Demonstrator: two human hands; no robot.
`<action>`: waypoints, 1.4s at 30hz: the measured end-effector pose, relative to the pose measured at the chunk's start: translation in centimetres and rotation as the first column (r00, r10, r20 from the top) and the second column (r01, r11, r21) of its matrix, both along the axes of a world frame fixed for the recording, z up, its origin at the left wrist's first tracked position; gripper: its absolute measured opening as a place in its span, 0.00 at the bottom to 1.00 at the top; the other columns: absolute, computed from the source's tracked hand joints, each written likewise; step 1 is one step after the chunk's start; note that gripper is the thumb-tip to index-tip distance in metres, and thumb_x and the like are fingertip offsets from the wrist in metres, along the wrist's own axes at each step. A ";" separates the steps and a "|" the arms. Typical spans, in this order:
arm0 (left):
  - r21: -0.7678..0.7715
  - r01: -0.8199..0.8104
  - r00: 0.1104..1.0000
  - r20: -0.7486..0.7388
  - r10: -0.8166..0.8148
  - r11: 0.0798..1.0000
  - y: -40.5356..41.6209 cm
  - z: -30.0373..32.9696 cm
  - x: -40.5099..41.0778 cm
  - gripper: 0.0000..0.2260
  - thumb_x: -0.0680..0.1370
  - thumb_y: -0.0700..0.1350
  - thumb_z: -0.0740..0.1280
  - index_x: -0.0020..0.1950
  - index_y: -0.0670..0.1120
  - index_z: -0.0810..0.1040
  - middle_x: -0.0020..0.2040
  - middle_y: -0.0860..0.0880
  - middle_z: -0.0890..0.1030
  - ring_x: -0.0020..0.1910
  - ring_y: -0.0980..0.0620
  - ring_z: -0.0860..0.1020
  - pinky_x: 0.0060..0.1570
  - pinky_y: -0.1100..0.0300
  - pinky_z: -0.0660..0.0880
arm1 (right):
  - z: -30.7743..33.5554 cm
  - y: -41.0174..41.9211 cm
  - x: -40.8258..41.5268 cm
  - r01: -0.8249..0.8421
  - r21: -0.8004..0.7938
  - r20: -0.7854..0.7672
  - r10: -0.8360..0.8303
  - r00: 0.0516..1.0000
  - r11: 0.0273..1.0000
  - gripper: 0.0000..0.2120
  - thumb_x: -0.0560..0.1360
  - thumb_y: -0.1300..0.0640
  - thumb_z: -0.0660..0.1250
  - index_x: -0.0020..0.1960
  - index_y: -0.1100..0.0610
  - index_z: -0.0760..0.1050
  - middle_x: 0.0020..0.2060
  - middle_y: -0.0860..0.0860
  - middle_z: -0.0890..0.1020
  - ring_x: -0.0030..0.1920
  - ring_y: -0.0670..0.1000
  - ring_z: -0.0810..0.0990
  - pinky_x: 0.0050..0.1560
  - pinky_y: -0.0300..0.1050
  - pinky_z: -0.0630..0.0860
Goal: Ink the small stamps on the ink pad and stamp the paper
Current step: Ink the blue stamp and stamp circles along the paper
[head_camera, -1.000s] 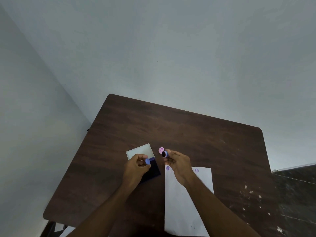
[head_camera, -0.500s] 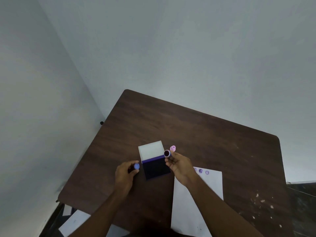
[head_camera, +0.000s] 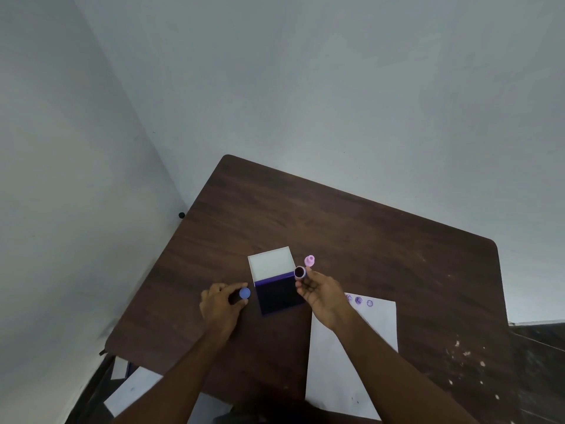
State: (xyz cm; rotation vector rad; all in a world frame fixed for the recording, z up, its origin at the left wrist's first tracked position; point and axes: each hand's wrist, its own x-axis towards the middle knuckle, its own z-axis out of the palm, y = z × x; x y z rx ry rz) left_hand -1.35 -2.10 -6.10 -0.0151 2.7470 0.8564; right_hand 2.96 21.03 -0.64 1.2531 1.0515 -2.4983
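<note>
my left hand (head_camera: pixel 220 304) sits just left of the ink pad (head_camera: pixel 278 296), fingers curled around a small blue stamp (head_camera: pixel 244 293) whose round blue end points toward the pad. the stamp is pinched between thumb and fingertips and is close beside the pad's left edge; i cannot tell whether it touches the table (head_camera: pixel 351 234).

my right hand (head_camera: pixel 321 293) is at the pad's right edge, fingers closed on a second small stamp (head_camera: pixel 300 272). its dark, inked round face is turned up and toward me, above the pad's upper right corner. just beyond it a pink stamp (head_camera: pixel 310 260) stands on the table by itself, near my fingertips but apart from them.

the ink pad lies open on the dark wooden table between my hands: the dark purple pad nearest me, the white lid (head_camera: pixel 270 261) folded back on the far side.

the paper (head_camera: pixel 351 362) lies to the right of the pad, partly under my right forearm. three purple stamp marks (head_camera: pixel 359 301) sit in a row near its far edge, just right of my wrist.
</note>
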 end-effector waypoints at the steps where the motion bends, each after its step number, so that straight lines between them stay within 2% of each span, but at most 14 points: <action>1: 0.004 -0.003 1.000 0.001 0.003 1.000 0.0 0.1 0.0 0.18 0.69 0.49 0.76 0.57 0.61 0.81 0.53 0.51 0.76 0.53 0.49 0.69 0.51 0.56 0.68 | 0.0 -0.1 0.0 -0.001 -0.005 -0.004 0.001 1.000 1.000 0.08 0.76 0.61 0.68 0.49 0.63 0.83 0.45 0.61 0.85 0.45 0.56 0.82 0.56 0.51 0.78; 6: 0.026 0.013 1.000 0.023 -0.013 1.000 -0.1 0.5 -0.1 0.20 0.69 0.48 0.76 0.59 0.61 0.80 0.55 0.52 0.76 0.55 0.48 0.71 0.55 0.55 0.68 | 0.1 -0.8 0.1 -0.014 -0.035 -0.019 0.013 1.000 0.999 0.08 0.76 0.60 0.67 0.49 0.63 0.83 0.43 0.60 0.84 0.44 0.55 0.81 0.55 0.50 0.77; 11: 0.072 0.032 0.997 0.064 -0.036 0.997 -0.5 0.9 -0.1 0.26 0.67 0.45 0.78 0.64 0.56 0.77 0.55 0.51 0.77 0.57 0.51 0.73 0.55 0.62 0.63 | -0.1 -1.1 -0.1 -0.016 -0.050 -0.017 0.016 1.000 0.999 0.09 0.76 0.59 0.68 0.44 0.61 0.86 0.42 0.58 0.86 0.43 0.53 0.82 0.50 0.47 0.80; 16: 0.061 0.043 0.997 0.058 -0.047 0.997 -0.6 0.9 0.3 0.27 0.68 0.46 0.77 0.66 0.54 0.75 0.58 0.50 0.76 0.58 0.51 0.71 0.55 0.62 0.65 | -0.4 -1.1 0.1 -0.032 -0.059 -0.047 0.029 0.998 0.998 0.07 0.74 0.60 0.70 0.48 0.61 0.85 0.45 0.59 0.85 0.46 0.53 0.82 0.50 0.47 0.81; 19: 0.068 0.075 0.997 -0.019 -0.074 0.995 -0.1 0.9 0.8 0.24 0.70 0.48 0.75 0.65 0.53 0.75 0.60 0.51 0.74 0.59 0.51 0.70 0.57 0.59 0.69 | -0.7 -1.2 0.2 -0.045 0.025 -0.048 0.046 0.998 0.999 0.09 0.73 0.59 0.72 0.51 0.62 0.83 0.48 0.59 0.85 0.47 0.53 0.83 0.54 0.48 0.81; 21: 0.099 0.143 0.989 -0.052 -0.138 0.985 0.6 0.9 1.1 0.23 0.71 0.49 0.74 0.65 0.52 0.75 0.61 0.51 0.73 0.60 0.53 0.70 0.58 0.61 0.68 | -0.9 -1.3 0.3 -0.078 0.193 -0.036 0.086 0.996 0.978 0.08 0.72 0.59 0.72 0.50 0.62 0.83 0.43 0.58 0.86 0.41 0.51 0.83 0.47 0.45 0.82; 23: 0.095 0.236 0.970 -0.086 -0.228 0.967 1.2 0.8 1.2 0.24 0.71 0.52 0.73 0.66 0.52 0.74 0.61 0.51 0.74 0.59 0.56 0.69 0.57 0.63 0.66 | -0.9 -1.5 0.4 -0.163 0.453 0.002 0.182 0.983 0.876 0.08 0.72 0.58 0.73 0.48 0.61 0.82 0.37 0.56 0.85 0.33 0.49 0.81 0.37 0.42 0.81; 26: 0.048 0.326 0.939 -0.129 -0.318 0.944 2.1 0.7 1.4 0.30 0.69 0.56 0.73 0.69 0.50 0.72 0.65 0.50 0.75 0.63 0.53 0.70 0.60 0.61 0.64 | -1.2 -2.1 0.0 -0.332 0.751 0.162 0.327 0.931 0.572 0.09 0.72 0.53 0.73 0.47 0.58 0.81 0.32 0.51 0.84 0.30 0.47 0.80 0.33 0.40 0.80; 28: 0.023 0.362 0.926 -0.125 -0.357 0.932 2.7 0.6 1.3 0.35 0.67 0.59 0.74 0.71 0.49 0.70 0.68 0.49 0.74 0.66 0.50 0.69 0.64 0.57 0.64 | -1.3 -2.5 -0.7 -0.454 0.820 0.320 0.380 0.868 0.348 0.11 0.72 0.50 0.73 0.47 0.57 0.80 0.38 0.51 0.85 0.38 0.49 0.82 0.43 0.45 0.81; 30: -0.004 0.397 0.913 -0.096 -0.396 0.918 3.0 0.5 1.2 0.40 0.64 0.61 0.75 0.72 0.47 0.68 0.70 0.48 0.72 0.69 0.48 0.68 0.68 0.54 0.62 | -1.3 -2.8 -1.6 -0.612 0.781 0.501 0.459 0.733 0.125 0.14 0.74 0.48 0.70 0.52 0.58 0.80 0.47 0.53 0.84 0.47 0.52 0.81 0.54 0.46 0.77; 32: -0.009 0.407 0.911 -0.065 -0.407 0.913 3.1 0.3 1.1 0.43 0.63 0.59 0.77 0.73 0.46 0.66 0.71 0.47 0.70 0.71 0.48 0.66 0.70 0.53 0.60 | -1.3 -3.3 -2.3 -0.705 0.708 0.622 0.506 0.598 -0.038 0.16 0.76 0.47 0.66 0.55 0.58 0.79 0.51 0.55 0.83 0.51 0.53 0.80 0.55 0.43 0.72; 34: -0.037 0.413 0.908 -0.059 -0.415 0.910 3.0 -0.1 1.1 0.44 0.62 0.58 0.77 0.74 0.46 0.65 0.71 0.47 0.70 0.71 0.47 0.66 0.70 0.53 0.61 | -1.5 -3.8 -2.3 -0.712 0.691 0.659 0.513 0.549 -0.126 0.15 0.77 0.48 0.64 0.57 0.58 0.77 0.53 0.56 0.82 0.52 0.53 0.79 0.55 0.42 0.72; 37: -0.068 0.409 0.909 -0.053 -0.413 0.910 2.8 -0.4 1.1 0.41 0.64 0.58 0.76 0.73 0.48 0.65 0.71 0.48 0.70 0.70 0.49 0.66 0.68 0.55 0.62 | -2.2 -4.3 -2.1 -0.736 0.662 0.681 0.525 0.511 -0.142 0.16 0.77 0.50 0.64 0.60 0.59 0.74 0.58 0.57 0.79 0.56 0.54 0.78 0.60 0.44 0.71; 42: -0.076 0.374 0.924 -0.056 -0.379 0.924 2.9 -0.3 0.8 0.39 0.62 0.57 0.77 0.71 0.50 0.69 0.68 0.52 0.74 0.63 0.51 0.69 0.61 0.58 0.66 | -2.6 -4.4 -3.7 -0.843 0.497 0.778 0.535 0.329 -0.205 0.22 0.77 0.52 0.66 0.67 0.59 0.68 0.65 0.57 0.74 0.64 0.56 0.73 0.68 0.48 0.66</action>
